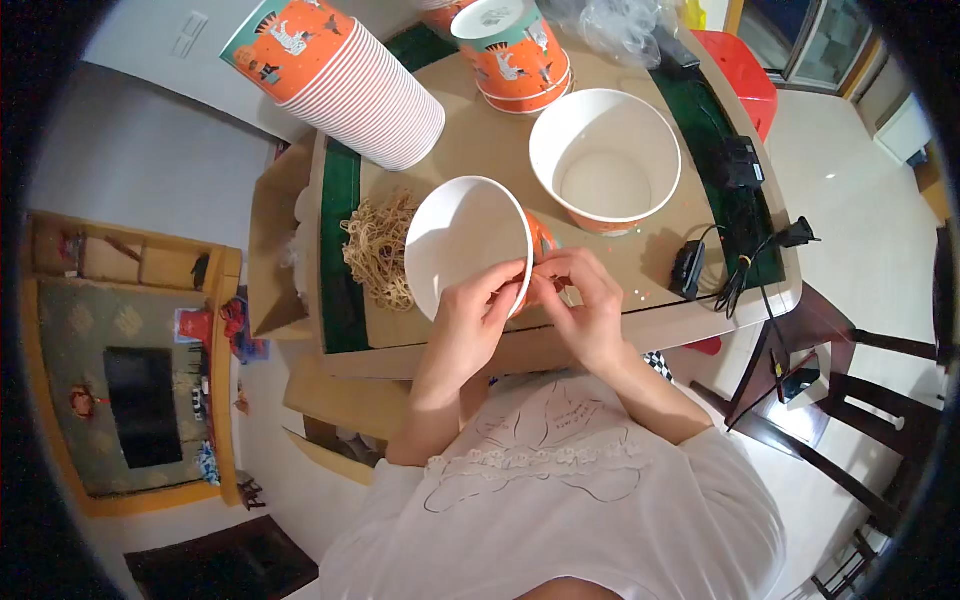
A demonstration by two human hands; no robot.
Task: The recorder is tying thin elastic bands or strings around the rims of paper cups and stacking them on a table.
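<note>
A paper bucket (463,245), white inside and orange outside, lies tipped on the table in front of me, its mouth facing left. My left hand (475,315) grips its near rim between fingers and thumb. Against the outer wall beside that rim, my right hand (583,300) is closed in a pinch; what its fingertips hold is hidden. Just left of the bucket lies a tangled heap of thin tan cords or bands (380,245). A second paper bucket (606,165) stands upright with its mouth up, beyond my right hand.
A tall nested stack of orange buckets (350,85) rises at the far left. Upside-down buckets (515,65) stand at the back, near clear plastic bags (620,30). Black adapters and cables (740,270) lie along the right edge. A cardboard box (280,240) sits beside the table's left.
</note>
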